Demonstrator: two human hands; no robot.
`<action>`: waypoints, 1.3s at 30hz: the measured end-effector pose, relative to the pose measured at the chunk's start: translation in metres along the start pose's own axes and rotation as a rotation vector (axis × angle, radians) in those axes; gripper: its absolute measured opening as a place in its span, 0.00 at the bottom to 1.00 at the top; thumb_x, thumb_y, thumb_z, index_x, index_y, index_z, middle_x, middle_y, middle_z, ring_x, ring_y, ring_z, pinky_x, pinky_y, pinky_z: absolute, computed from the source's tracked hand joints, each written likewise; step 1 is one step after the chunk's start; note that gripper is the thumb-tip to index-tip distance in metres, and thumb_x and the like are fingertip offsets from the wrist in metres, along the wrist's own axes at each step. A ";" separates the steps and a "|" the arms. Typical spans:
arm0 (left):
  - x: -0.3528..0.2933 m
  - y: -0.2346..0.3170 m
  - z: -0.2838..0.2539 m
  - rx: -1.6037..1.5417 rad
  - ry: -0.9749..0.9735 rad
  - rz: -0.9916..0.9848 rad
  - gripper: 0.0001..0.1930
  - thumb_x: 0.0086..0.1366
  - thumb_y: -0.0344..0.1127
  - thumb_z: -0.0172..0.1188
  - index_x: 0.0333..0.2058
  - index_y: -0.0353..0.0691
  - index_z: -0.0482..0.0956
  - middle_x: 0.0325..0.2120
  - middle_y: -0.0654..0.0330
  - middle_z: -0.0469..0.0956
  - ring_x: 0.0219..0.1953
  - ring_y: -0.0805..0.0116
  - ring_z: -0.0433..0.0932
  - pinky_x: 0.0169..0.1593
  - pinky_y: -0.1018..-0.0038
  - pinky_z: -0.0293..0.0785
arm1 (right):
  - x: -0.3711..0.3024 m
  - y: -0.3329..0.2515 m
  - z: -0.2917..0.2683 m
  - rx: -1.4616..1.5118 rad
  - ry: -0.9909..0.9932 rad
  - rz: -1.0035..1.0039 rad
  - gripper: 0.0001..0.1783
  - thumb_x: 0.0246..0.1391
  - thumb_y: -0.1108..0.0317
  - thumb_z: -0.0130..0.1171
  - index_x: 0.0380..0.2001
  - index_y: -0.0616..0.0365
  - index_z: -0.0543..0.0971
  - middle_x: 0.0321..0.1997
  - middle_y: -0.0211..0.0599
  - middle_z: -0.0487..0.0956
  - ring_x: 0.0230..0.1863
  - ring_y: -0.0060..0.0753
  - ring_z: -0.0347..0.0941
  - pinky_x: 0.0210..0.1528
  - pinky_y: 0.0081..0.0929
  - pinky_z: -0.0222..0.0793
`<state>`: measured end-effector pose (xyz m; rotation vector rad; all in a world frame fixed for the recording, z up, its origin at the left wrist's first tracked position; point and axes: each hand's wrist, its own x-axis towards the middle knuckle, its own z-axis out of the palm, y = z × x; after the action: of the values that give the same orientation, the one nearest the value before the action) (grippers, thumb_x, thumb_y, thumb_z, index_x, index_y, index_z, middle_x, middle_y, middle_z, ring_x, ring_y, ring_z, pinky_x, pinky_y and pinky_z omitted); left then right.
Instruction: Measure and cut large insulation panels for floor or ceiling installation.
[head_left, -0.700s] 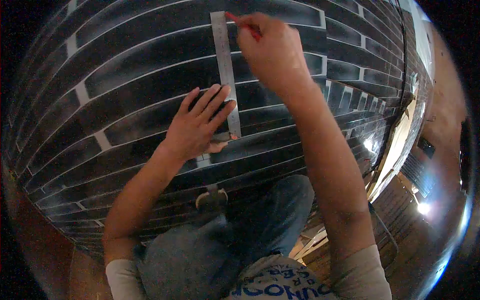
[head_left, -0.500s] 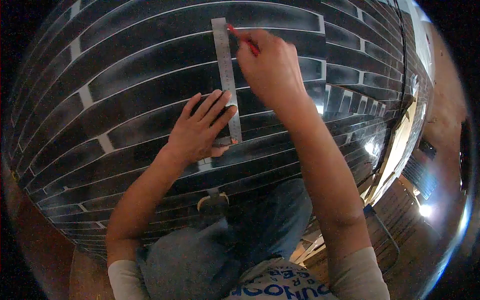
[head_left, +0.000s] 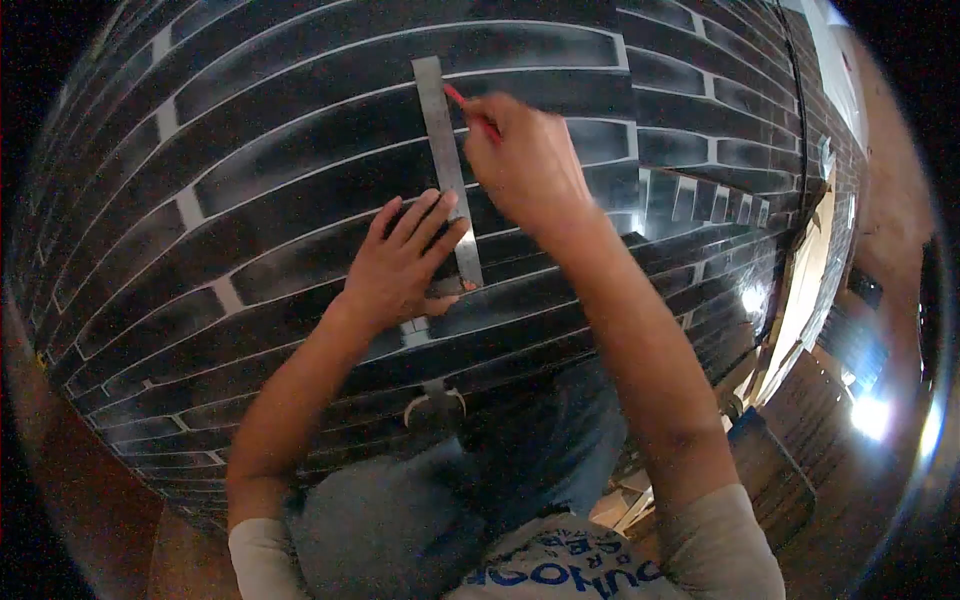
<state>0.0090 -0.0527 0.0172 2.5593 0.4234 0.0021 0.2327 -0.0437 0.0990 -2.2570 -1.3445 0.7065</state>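
A steel try square (head_left: 440, 135) lies on a dark glossy surface (head_left: 320, 130) patterned like bricks with pale lines. My left hand (head_left: 400, 250) rests flat over the lower part of its blade, fingers spread, with the thumb beside the short arm at the near end. That hand partly hides the square. In my right hand (head_left: 525, 155) a red pencil (head_left: 455, 95) is pinched between thumb and fingers. Its tip is at the right edge of the blade, near the far end. Whether the tip touches the surface, I cannot tell.
My jeans-clad leg (head_left: 390, 520) is at the lower middle. Near it, a pale curved object (head_left: 408, 410) is too dim to identify. Light wooden strips (head_left: 805, 250) run along the right, and a bright lamp (head_left: 870, 417) shines beyond them.
My right hand and pencil have slid toward me along the blade's edge. My left hand stays on the square. The whole view has shifted slightly.
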 end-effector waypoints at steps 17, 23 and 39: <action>-0.003 0.019 -0.011 0.116 0.020 0.020 0.56 0.50 0.62 0.74 0.74 0.53 0.58 0.76 0.56 0.52 0.78 0.55 0.49 0.77 0.49 0.41 | -0.271 0.049 -0.101 0.184 -0.015 0.331 0.15 0.66 0.68 0.57 0.53 0.58 0.81 0.47 0.51 0.85 0.42 0.50 0.84 0.46 0.38 0.78; -0.055 0.029 0.012 0.192 0.155 0.002 0.35 0.57 0.45 0.71 0.63 0.46 0.73 0.70 0.56 0.64 0.74 0.56 0.58 0.74 0.53 0.53 | -0.405 0.147 -0.060 0.116 0.004 0.281 0.17 0.62 0.73 0.58 0.54 0.56 0.80 0.54 0.48 0.82 0.58 0.53 0.77 0.61 0.47 0.71; -0.116 0.090 -0.005 0.209 0.190 -0.124 0.19 0.59 0.31 0.67 0.50 0.45 0.79 0.48 0.57 0.78 0.53 0.53 0.76 0.60 0.55 0.71 | -0.406 0.171 -0.055 -0.216 0.048 0.007 0.18 0.55 0.71 0.62 0.51 0.56 0.81 0.51 0.45 0.82 0.57 0.53 0.75 0.64 0.52 0.65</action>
<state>-0.0752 -0.1569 0.0773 2.7437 0.6862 0.1649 0.2183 -0.4862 0.1272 -2.4289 -1.4520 0.5278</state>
